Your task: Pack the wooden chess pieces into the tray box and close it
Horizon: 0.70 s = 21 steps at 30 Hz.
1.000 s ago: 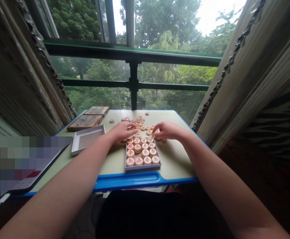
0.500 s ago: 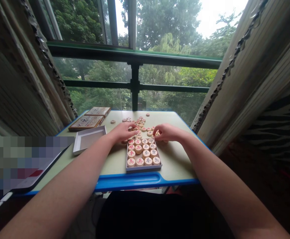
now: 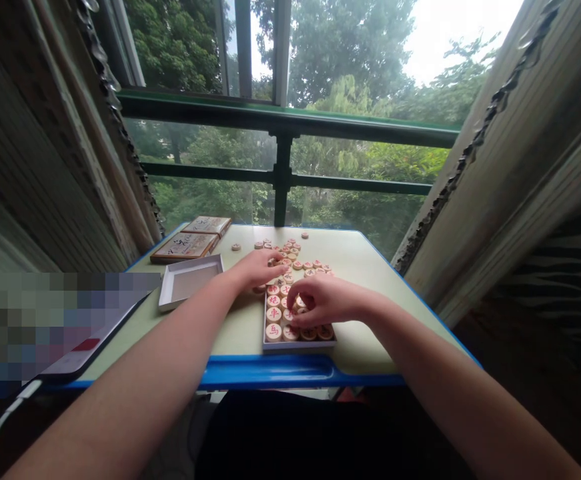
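Note:
My right hand [image 3: 323, 299] is over the shallow white box [image 3: 299, 346], thumb and forefinger pinched on a round wooden Chinese chess piece [image 3: 290, 315] with a red mark. That piece is at a spot among rows of similar pieces, such as the red-lettered piece [image 3: 273, 331] in the near left corner. The hand hides much of the box's right side. Behind the box, my left hand [image 3: 258, 268] rests among loose chess pieces [image 3: 291, 251], thumb and fingers apart. A piece [image 3: 271, 262] shows in the gap between them; whether it is touched I cannot tell.
An empty white box lid [image 3: 190, 281] lies left of my left forearm. Behind it are two brown patterned boxes [image 3: 186, 245]. A laptop-like device [image 3: 78, 353], partly blurred out, stands at the left with a white cable [image 3: 8, 417]. One stray piece [image 3: 305, 235] lies near the table's far edge.
My right hand has come from the loose pieces back toward me over the box, bringing a piece to the gap there. My left hand has hardly moved. The view has shifted slightly.

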{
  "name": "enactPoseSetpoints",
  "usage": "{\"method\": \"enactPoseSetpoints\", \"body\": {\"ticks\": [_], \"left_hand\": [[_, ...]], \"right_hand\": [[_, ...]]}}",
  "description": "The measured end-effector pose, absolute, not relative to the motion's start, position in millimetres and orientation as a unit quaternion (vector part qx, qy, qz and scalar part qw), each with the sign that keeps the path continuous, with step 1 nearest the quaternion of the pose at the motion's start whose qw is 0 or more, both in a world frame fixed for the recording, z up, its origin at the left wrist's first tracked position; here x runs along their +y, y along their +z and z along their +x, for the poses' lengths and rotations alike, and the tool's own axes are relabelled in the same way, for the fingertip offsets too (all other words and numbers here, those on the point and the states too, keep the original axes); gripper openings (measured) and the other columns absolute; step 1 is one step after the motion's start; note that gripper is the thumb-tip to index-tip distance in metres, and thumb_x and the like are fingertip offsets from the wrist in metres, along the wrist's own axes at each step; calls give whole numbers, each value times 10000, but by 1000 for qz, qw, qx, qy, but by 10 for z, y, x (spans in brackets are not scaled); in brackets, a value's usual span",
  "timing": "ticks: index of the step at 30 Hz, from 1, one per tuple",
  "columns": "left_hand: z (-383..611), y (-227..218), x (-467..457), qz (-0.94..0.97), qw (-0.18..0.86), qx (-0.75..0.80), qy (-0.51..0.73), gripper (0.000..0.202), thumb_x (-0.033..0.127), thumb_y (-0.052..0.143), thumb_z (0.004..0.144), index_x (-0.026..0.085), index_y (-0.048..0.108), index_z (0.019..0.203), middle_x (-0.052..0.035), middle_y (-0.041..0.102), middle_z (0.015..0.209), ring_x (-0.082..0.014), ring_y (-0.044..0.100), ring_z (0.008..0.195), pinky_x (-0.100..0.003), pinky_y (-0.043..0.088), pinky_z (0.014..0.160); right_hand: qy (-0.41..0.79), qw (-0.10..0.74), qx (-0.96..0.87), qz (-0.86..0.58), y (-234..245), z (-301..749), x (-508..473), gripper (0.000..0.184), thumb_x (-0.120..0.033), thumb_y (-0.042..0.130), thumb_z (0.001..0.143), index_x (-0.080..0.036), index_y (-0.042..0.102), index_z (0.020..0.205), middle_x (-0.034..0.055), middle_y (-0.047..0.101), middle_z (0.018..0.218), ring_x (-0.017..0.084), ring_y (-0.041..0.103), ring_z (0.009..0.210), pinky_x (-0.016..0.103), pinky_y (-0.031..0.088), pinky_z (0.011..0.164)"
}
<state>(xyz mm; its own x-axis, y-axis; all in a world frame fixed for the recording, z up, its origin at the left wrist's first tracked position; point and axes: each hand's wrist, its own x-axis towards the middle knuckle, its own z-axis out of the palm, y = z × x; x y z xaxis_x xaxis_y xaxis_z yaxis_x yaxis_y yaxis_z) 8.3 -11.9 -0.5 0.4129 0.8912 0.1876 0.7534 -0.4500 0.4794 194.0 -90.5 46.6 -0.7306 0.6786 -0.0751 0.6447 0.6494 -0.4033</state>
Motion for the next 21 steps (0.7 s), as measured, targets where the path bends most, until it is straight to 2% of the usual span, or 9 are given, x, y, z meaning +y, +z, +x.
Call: {"method": "enactPoseSetpoints", "body": {"ticks": [21], "left_hand": [[59,-34,-78,828,171,490,213,578,569,509,702,173,633,1104,-74,628,1165,-254,582,1038,-327,424,932]], "right_hand": [[212,27,-886,-410,470,1887,-896,238,-363,682,683,-184,662,837,-35,531,636,82,442,569,197,281,523]]}}
